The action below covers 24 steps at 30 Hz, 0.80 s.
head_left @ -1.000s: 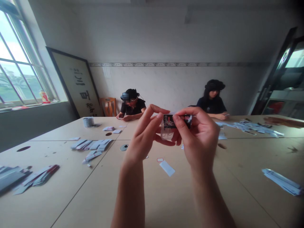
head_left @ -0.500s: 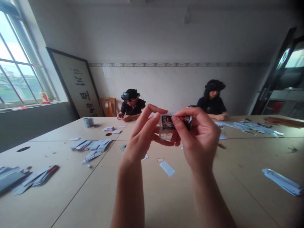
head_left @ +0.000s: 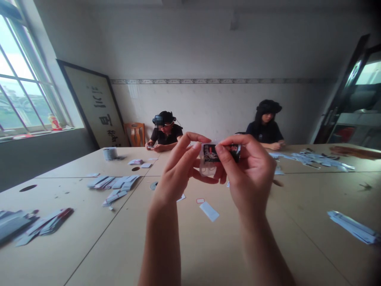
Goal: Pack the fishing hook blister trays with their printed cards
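Observation:
A small black printed packet (head_left: 210, 153) with a pale, clear-looking piece (head_left: 208, 169) at its left and lower side is held up above the table, near the middle of the view. My right hand (head_left: 248, 167) pinches the packet between thumb and fingers from the right. My left hand (head_left: 181, 163) grips the left edge of the pale piece with its fingertips. Below the hands, a white slip (head_left: 209, 211) and a small red-bordered label (head_left: 200, 201) lie on the table (head_left: 119, 246).
Stacks of folded cards (head_left: 114, 182) and more papers (head_left: 18, 224) lie at the left. A round stack (head_left: 110, 153) stands farther back. Scattered strips (head_left: 315, 159) and a white bundle (head_left: 353, 227) are at the right. Two people (head_left: 166, 131) sit across the table.
Both hands keep almost the same hold on the packet and the pale piece. The surroundings have shifted very slightly to the left in the view.

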Motion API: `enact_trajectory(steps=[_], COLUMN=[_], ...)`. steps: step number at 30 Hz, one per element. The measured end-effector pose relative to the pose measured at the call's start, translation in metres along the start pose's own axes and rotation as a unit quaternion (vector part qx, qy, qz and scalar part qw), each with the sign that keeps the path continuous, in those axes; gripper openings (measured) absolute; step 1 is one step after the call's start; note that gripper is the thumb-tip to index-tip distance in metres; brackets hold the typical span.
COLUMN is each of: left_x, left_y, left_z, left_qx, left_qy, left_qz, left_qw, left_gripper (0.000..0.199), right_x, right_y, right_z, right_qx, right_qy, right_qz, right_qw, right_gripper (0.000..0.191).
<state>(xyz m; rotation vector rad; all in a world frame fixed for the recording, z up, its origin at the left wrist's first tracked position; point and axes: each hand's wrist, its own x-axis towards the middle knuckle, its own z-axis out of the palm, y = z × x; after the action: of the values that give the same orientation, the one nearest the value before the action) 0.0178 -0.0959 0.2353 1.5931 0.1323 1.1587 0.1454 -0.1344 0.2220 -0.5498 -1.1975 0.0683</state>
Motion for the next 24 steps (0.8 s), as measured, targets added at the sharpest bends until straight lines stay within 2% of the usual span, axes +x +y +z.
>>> enact_trajectory(steps=[10, 24], left_x=[-0.0004, 0.0013], left_y=[-0.0005, -0.0037], left_z=[0.0006, 0.0048], left_qx=[0.016, 0.046], left_qy=[0.007, 0.05], left_qz=[0.008, 0.023], left_qw=[1.0, 0.997], left_gripper=[0.015, 0.014], right_x=[0.0002, 0.0007], right_y=[-0.0021, -0.0011], right_z=[0.0005, 0.0021], right_qx=[-0.014, -0.012], right_qy=[0.005, 0.001], right_qz=[-0.002, -0.017], right_qw=[1.0, 1.0], right_gripper=[0.004, 0.005])
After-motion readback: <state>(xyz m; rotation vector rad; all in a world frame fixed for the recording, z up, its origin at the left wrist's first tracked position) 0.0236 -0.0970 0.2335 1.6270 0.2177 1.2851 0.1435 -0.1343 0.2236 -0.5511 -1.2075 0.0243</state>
